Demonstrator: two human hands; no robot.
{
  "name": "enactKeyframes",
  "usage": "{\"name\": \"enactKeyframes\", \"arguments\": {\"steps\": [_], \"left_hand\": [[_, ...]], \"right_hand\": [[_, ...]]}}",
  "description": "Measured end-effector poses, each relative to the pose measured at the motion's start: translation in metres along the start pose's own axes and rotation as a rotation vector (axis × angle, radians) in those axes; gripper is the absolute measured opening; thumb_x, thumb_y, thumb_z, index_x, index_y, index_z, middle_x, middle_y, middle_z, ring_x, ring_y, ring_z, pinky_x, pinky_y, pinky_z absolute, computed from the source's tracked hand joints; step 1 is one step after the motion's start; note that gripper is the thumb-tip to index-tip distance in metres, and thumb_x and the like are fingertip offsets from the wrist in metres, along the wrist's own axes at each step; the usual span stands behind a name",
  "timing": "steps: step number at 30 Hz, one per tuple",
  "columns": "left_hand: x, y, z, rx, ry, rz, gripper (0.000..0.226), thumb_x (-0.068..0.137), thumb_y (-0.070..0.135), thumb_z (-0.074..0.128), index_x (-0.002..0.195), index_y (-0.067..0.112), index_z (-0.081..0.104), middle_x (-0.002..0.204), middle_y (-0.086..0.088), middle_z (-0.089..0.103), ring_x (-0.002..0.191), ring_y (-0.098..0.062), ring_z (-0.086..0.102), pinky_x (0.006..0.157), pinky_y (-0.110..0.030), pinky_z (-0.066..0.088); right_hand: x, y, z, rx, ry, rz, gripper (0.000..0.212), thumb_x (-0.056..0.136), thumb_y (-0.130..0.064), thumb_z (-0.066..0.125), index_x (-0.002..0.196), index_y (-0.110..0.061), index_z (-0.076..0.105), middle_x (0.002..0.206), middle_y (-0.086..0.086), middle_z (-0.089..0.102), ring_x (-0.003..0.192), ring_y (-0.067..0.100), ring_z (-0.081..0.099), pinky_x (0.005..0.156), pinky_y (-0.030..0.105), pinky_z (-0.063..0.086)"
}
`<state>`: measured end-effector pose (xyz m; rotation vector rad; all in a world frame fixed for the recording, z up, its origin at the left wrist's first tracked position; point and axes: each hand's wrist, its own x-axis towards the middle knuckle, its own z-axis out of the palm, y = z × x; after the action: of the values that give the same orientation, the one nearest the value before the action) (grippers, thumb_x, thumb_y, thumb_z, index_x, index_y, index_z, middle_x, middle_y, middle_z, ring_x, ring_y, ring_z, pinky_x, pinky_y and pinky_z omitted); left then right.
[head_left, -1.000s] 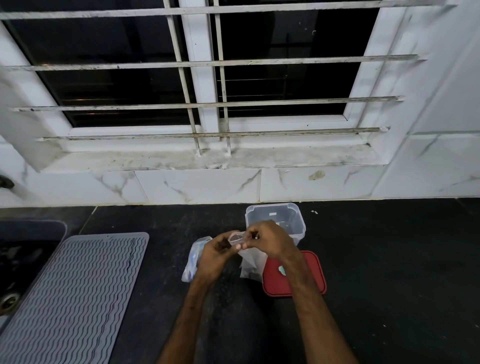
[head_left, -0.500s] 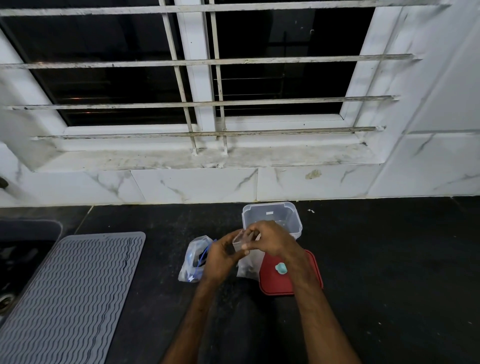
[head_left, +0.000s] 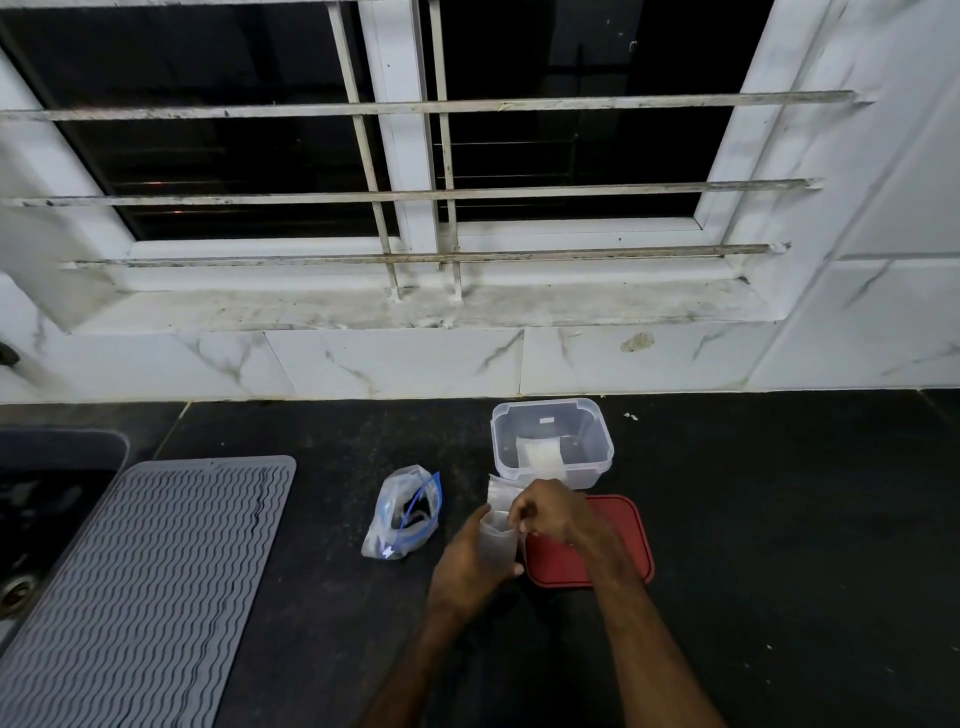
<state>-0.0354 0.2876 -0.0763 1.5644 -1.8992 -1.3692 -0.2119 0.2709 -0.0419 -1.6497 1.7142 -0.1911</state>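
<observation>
- Left hand (head_left: 474, 565): wrapped round the lower part of a small clear pouch (head_left: 497, 546), thumb on the side facing the right hand, fingers behind. Clamped on the pouch.
- Right hand (head_left: 555, 512): curled over the pouch's top edge, fingertips pinching it there. The two hands are close together, both on the same pouch.
- Pouch: held upright just above the dark surface (head_left: 779, 519), near centre, with a loose flap standing up at its far side. Contents cannot be made out.
- Clear tub (head_left: 597, 441): open, sits on the surface just beyond the hands, towards the wall. A white packet (head_left: 540, 453) lies on its floor.
- Red lid (head_left: 621, 540): flat on the surface, right of the pouch and near side of the tub; the right wrist crosses its left part.
- Zip bag (head_left: 402, 514): crumpled, clear with blue strips, left of the hands, apart from them.
- Grey mat (head_left: 145, 587): ribbed, lies far left on the surface, beside the sink (head_left: 47, 499) at the frame's left edge.
- Background: marble-tiled wall, stained window sill (head_left: 519, 306), white window bars (head_left: 415, 106) over dark glass.
</observation>
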Motion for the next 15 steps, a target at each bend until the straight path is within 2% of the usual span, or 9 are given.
{"name": "enactKeyframes", "arguments": {"steps": [2, 3, 5, 7, 10, 12, 15], "left_hand": [[0.0, 0.003, 0.003, 0.003, 0.002, -0.021, 0.056, 0.077, 0.037, 0.075, 0.127, 0.034, 0.05, 0.117, 0.017, 0.06, 0.096, 0.005, 0.057, 0.088, -0.021, 0.045], [0.0, 0.002, 0.005, 0.012, 0.009, -0.021, 0.054, 0.078, 0.037, 0.074, 0.126, 0.037, 0.05, 0.118, 0.018, 0.059, 0.095, 0.006, 0.055, 0.085, -0.02, 0.044], [-0.001, -0.002, 0.008, 0.005, 0.027, -0.011, 0.068, 0.073, 0.038, 0.076, 0.133, 0.04, 0.044, 0.128, 0.015, 0.056, 0.107, 0.002, 0.055, 0.09, -0.02, 0.044], [0.0, -0.009, 0.012, 0.011, 0.038, -0.019, 0.094, 0.067, 0.04, 0.08, 0.146, 0.031, 0.03, 0.145, 0.009, 0.044, 0.13, -0.009, 0.045, 0.102, -0.024, 0.038], [0.002, -0.006, 0.018, 0.057, 0.047, -0.053, 0.11, 0.067, 0.044, 0.081, 0.153, 0.021, 0.017, 0.155, 0.002, 0.032, 0.141, -0.017, 0.032, 0.112, -0.034, 0.033], [0.005, -0.002, 0.024, 0.098, 0.059, -0.024, 0.102, 0.068, 0.043, 0.08, 0.151, 0.021, 0.024, 0.151, 0.001, 0.037, 0.138, -0.02, 0.036, 0.111, -0.039, 0.037], [0.01, 0.002, 0.03, 0.161, 0.072, 0.019, 0.072, 0.077, 0.045, 0.068, 0.141, 0.026, 0.04, 0.14, 0.004, 0.05, 0.129, -0.019, 0.049, 0.102, -0.042, 0.045]], "right_hand": [[0.002, 0.002, 0.004, 0.009, 0.025, 0.019, 0.026, 0.08, 0.002, 0.065, 0.094, -0.016, 0.077, 0.094, -0.001, 0.074, 0.085, 0.016, 0.068, 0.083, 0.033, 0.057], [0.003, 0.003, 0.004, 0.012, 0.031, 0.031, 0.024, 0.081, -0.001, 0.066, 0.095, -0.017, 0.077, 0.096, 0.0, 0.074, 0.086, 0.016, 0.068, 0.084, 0.033, 0.057], [0.004, 0.008, 0.004, 0.019, 0.039, 0.078, 0.018, 0.08, -0.006, 0.07, 0.091, -0.019, 0.077, 0.092, -0.003, 0.074, 0.083, 0.015, 0.069, 0.08, 0.032, 0.057], [0.002, 0.012, 0.001, 0.043, 0.037, 0.128, 0.013, 0.077, -0.012, 0.072, 0.085, -0.021, 0.075, 0.079, -0.007, 0.072, 0.078, 0.014, 0.069, 0.073, 0.029, 0.056], [0.0, 0.009, -0.002, 0.072, 0.009, 0.136, 0.016, 0.077, -0.016, 0.071, 0.093, -0.02, 0.075, 0.08, -0.003, 0.072, 0.069, 0.015, 0.068, 0.064, 0.026, 0.054], [-0.001, 0.002, -0.003, 0.107, -0.034, 0.109, 0.023, 0.083, -0.015, 0.068, 0.105, -0.018, 0.074, 0.086, -0.001, 0.073, 0.063, 0.013, 0.065, 0.056, 0.022, 0.051], [-0.003, -0.007, -0.005, 0.128, -0.185, 0.071, 0.028, 0.09, -0.011, 0.062, 0.116, -0.018, 0.069, 0.081, -0.001, 0.069, 0.068, 0.015, 0.066, 0.056, 0.02, 0.048]]}}
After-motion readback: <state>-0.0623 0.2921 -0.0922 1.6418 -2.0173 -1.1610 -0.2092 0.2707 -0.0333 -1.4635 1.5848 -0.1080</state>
